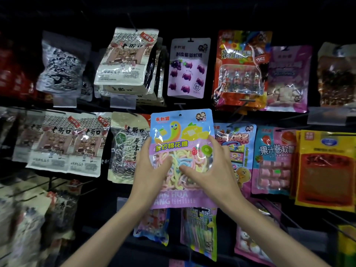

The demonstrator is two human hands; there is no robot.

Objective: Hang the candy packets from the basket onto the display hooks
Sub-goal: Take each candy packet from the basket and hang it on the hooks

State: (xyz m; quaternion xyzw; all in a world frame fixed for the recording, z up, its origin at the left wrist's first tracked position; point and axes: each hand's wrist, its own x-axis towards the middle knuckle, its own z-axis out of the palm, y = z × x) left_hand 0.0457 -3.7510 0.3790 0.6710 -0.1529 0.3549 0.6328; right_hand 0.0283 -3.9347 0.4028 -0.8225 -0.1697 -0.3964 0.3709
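1. I am looking through the head camera at a dark display wall filled with hanging snack packets. Both bare hands reach up from the bottom of the frame to its centre.
2. Progress, as I judge it: one candy packet (pixel 181 151) is held up in front of the wall, in the centre of the frame. Its small round hang hole (pixel 180 115) at the top edge looks empty, so I judge this packet is not yet on a hook.
3. The basket is out of view, so I cannot tell how many packets are left. Other packets hang on every row, among them a purple grape gummy packet (pixel 187 68) directly above and sunflower seed packets (pixel 127 60) at upper left.
4. Several bare hooks (pixel 277 211) stick out at lower right of the frame.
5. The left hand (pixel 152 170) grips the packet's left edge, with the thumb laid across the front and the other fingers hidden behind.
6. The right hand (pixel 210 170) grips the right edge, its thumb on the front and one of its fingers (pixel 213 140) stretched up along the side.
7. The packet is upright and faces me. It is light blue at the top with a cartoon worm and yellow fruit. A pink band carries yellow lettering, and a clear window shows pastel candy ropes. The base is pink, and the film looks glossy, thin and flexible.
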